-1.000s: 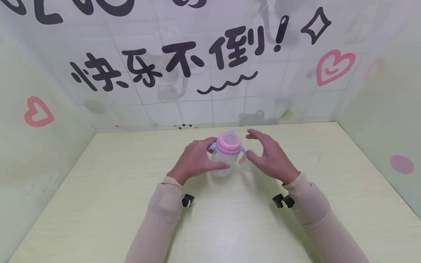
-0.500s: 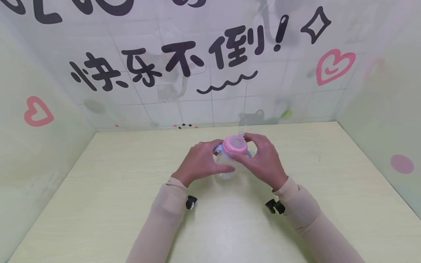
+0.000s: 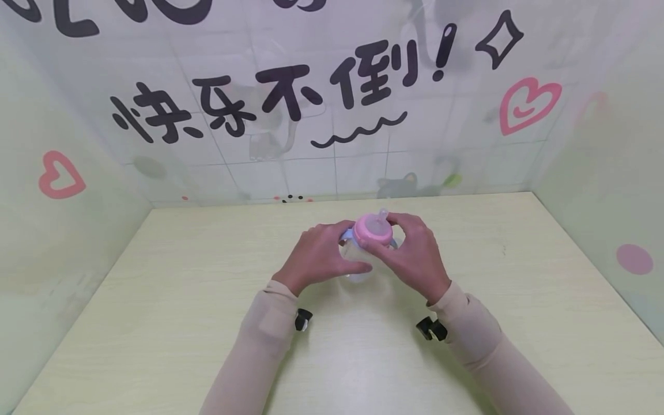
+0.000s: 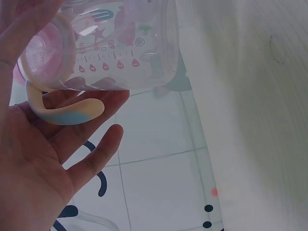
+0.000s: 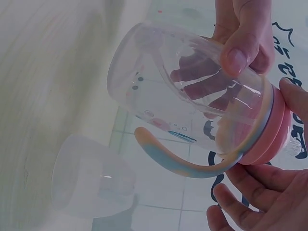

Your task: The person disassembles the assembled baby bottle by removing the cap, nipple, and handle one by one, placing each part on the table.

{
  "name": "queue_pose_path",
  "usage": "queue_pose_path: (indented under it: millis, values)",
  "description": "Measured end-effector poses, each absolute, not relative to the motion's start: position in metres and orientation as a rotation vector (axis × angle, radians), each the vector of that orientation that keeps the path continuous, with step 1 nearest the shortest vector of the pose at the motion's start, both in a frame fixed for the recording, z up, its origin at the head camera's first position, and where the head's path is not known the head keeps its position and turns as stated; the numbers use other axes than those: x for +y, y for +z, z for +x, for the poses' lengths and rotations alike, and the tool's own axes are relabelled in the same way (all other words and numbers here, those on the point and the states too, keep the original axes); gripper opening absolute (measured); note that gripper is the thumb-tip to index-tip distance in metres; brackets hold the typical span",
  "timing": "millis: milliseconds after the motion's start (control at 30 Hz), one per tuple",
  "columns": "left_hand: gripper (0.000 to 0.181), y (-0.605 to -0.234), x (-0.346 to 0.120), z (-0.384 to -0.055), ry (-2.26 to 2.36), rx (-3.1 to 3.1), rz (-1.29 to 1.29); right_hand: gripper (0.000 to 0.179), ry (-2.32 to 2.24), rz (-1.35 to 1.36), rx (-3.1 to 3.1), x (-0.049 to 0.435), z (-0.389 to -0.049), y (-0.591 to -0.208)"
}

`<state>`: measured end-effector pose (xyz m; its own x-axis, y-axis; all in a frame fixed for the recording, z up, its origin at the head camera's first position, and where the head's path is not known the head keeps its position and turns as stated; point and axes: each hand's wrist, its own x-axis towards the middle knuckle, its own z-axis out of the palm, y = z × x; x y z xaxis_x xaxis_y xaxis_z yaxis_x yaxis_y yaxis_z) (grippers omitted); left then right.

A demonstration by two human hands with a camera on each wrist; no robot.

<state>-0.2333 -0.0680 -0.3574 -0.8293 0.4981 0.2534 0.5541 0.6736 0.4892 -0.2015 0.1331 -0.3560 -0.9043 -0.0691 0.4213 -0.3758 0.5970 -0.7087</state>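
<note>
A clear baby bottle [image 3: 355, 253] with a pink collar [image 3: 374, 228], a soft teat [image 3: 383, 214] and two pale handles is between both hands. My left hand [image 3: 317, 258] grips the bottle's body, thumb in front; its other fingers show through the clear wall in the right wrist view. The thumb and fingers of my right hand [image 3: 419, 256] pinch the pink collar. In the right wrist view a blue and peach handle [image 5: 187, 166] curves beside the body. A printed scale [image 4: 108, 65] shows in the left wrist view. Whether the base touches the table cannot be told.
A translucent cup-shaped cover [image 5: 91, 178] stands on the table near the bottle, mostly hidden in the head view. The pale wooden table [image 3: 181, 300] meets a lettered back wall [image 3: 290, 167] and a side wall on each side.
My right hand has come in from the right and taken hold of the pink collar. The bottle has shifted slightly right and the teat points more to the right. My left hand keeps its grip.
</note>
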Motion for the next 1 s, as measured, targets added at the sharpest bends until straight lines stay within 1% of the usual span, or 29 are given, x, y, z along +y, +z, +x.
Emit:
queue_pose_path:
  millis: [267,567,867,1000]
  values:
    - [0.071,-0.357,-0.069,-0.234,-0.883,-2.737,-0.913,0.059,1.270,0.403,-2.452,0.134,-0.200,-0.353]
    - [0.073,-0.356,-0.069,-0.234,-0.942,-2.710,-0.935,0.049,1.276,0.514,-2.387,0.136,-0.201,-0.350]
    - [0.075,-0.356,-0.071,-0.234,-1.092,-2.692,-0.980,0.041,1.338,0.692,-2.351,0.140,-0.199,-0.346]
    - [0.072,-0.356,-0.071,-0.233,-1.151,-2.670,-1.028,0.045,1.398,0.733,-2.369,0.143,-0.198,-0.344]
